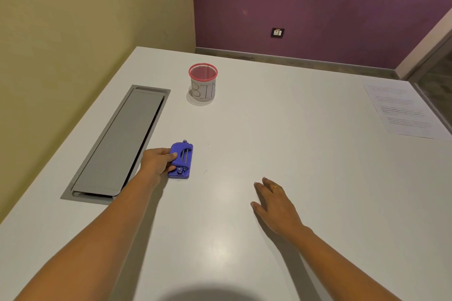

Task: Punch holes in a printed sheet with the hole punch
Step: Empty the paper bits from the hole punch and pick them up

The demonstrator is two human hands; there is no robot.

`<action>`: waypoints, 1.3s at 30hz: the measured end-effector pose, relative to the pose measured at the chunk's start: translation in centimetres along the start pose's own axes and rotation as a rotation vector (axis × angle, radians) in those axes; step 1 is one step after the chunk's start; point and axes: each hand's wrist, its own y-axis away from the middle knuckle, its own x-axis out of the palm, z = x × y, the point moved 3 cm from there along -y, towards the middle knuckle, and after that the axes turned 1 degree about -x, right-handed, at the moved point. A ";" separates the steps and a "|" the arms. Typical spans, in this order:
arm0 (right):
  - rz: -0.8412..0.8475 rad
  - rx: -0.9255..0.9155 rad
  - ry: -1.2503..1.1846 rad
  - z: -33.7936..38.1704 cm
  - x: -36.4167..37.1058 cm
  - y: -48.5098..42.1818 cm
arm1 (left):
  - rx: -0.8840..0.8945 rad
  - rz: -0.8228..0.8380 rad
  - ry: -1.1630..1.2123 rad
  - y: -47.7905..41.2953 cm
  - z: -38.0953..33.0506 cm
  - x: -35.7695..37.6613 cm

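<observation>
Nearest the camera, two bare forearms are reaching out over a smooth, matte white table [269,129] with a soft sheen. The left hand [157,162] is gripping the small blue plastic hole punch [182,160] by its left side, thumb lying on top and fingers curling round the edge. The punch is sitting flat on the table, a rounded rectangle with two thin metal bars and a small metal fitting showing on its top. The right hand [276,205] is lying palm down, fingers straight and close together and the thumb held apart, holding nothing; whether it is touching the table is not clear. A thin gold ring [275,187] is showing on one finger.

The white printed paper sheet [403,111] is lying flat at the far right of the table, well apart from both hands; its lines of text are too small to read. Beyond the punch, a round red wire-mesh cup [203,83] is standing upright, wrapped in a white paper band hand-lettered "BIN". To the left, a long grey metal cable-tray lid [119,144] is sitting recessed in the tabletop. A dark-framed wall socket [277,32] is showing on the purple wall.
</observation>
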 end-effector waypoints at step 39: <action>-0.232 0.080 -0.514 11.4 3.3 -8.4 | 0.831 -0.295 -1.414 3.6 6.3 3.4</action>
